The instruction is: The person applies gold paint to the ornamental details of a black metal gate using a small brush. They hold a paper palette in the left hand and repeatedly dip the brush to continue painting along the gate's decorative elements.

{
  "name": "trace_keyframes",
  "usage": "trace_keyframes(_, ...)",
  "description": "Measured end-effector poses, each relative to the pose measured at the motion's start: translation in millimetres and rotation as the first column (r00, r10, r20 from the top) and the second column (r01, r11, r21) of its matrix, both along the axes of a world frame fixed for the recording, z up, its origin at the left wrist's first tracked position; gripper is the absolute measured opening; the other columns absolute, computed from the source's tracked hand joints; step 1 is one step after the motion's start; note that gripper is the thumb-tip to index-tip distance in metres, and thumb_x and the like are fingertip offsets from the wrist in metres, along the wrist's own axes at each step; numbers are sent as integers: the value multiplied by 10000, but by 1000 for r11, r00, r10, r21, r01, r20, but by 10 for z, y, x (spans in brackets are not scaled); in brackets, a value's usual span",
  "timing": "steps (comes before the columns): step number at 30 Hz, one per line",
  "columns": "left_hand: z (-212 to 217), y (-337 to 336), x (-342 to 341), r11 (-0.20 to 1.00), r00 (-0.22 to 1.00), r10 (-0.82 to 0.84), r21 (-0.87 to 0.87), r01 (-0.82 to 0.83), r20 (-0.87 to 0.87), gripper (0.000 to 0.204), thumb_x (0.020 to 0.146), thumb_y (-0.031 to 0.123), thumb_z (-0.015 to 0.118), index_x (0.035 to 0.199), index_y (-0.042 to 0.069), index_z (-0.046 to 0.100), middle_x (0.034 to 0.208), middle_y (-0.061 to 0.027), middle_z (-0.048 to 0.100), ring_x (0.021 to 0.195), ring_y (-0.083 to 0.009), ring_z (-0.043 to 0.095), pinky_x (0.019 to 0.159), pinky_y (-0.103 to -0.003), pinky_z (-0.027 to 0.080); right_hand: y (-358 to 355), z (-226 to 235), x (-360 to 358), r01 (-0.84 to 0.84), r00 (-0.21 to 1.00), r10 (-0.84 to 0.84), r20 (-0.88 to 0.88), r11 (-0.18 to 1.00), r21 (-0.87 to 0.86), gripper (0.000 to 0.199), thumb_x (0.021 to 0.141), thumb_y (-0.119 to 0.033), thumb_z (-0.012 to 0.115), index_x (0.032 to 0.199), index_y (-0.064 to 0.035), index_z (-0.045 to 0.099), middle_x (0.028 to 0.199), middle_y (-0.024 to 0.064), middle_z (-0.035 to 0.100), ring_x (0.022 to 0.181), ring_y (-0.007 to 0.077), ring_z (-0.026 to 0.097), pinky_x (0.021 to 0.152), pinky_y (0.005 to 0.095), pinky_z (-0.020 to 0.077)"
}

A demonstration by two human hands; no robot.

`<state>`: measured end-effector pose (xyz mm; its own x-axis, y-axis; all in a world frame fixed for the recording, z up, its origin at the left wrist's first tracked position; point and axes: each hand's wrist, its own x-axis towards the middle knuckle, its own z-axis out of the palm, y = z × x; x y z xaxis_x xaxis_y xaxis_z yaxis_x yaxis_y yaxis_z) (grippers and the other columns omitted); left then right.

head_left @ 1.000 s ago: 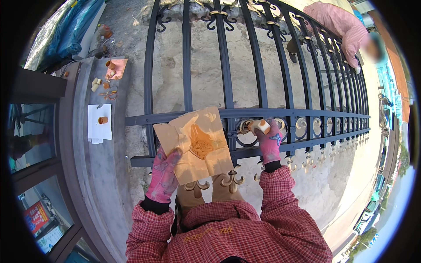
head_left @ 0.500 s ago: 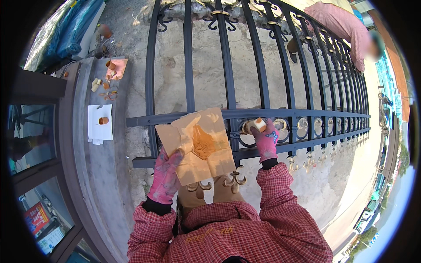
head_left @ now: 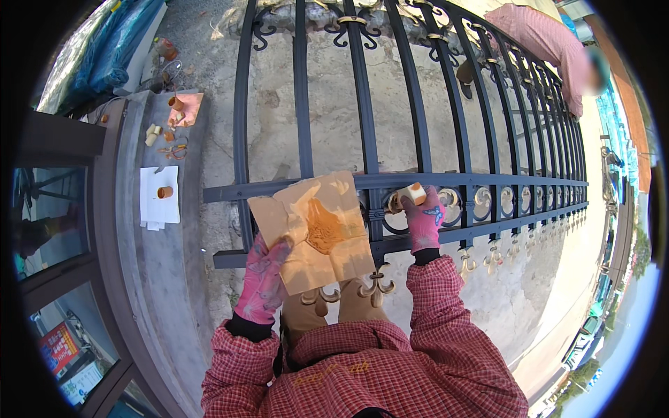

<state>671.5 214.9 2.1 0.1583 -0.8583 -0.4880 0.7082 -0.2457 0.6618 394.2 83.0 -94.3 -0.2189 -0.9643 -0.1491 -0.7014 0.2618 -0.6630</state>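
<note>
While the right hand [head_left: 424, 221], gloved in pink, has its fingers [head_left: 433, 209] closed on a small sponge block [head_left: 412, 193] pressed to a scroll ring [head_left: 394, 206] of the black iron gate [head_left: 362, 139], the left hand [head_left: 263, 279], also gloved, clamps its fingers on the lower left corner of a cardboard sheet [head_left: 313, 233]. That sheet, smeared with a patch of gold paint [head_left: 325, 226], is held flat over the gate's lower rails, just left of the sponge. By my reading, the step in hand is dabbing gold onto the ring, with the cardboard serving as a palette. Several rings farther right already look gold, as do the fleur tips [head_left: 376, 284] below the rail. A next move would call for reloading the sponge from the paint patch and keeping it off the black rail. On a grey ledge [head_left: 150, 279] to the left lie white paper [head_left: 157, 202] and a small cup [head_left: 164, 191]. Another person [head_left: 543, 49] bends over the gate's far end.
</note>
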Motion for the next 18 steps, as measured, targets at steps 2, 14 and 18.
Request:
trace_keyframes(2,20,-26,5,1000,1000,2,20,-2,0,413,895,119,593,1278,83,443,1033,4,527,953,-99,538,882,-278,470,15,-32,5,-60,998,59,36,998,30,300,701,-140,750,891,-28,546,753,136,644,690,286,644,621,358,493)
trace_keyframes(14,117,-64,28,995,1000,10,97,-13,30,400,900,60,553,1286,81,448,1074,-16,535,1016,-125,532,888,-293,475,35,269,50,-133,984,125,124,989,64,313,676,-79,752,933,-43,576,770,129,652,667,260,653,587,328,500)
trace_keyframes(18,95,-83,13,995,1000,-2,96,-1,31,423,897,60,556,1302,77,437,1126,-31,540,1039,-137,537,892,-303,476,20,120,-31,-331,937,333,-107,943,31,357,625,-50,777,928,-64,589,808,152,640,780,337,624,654,370,495)
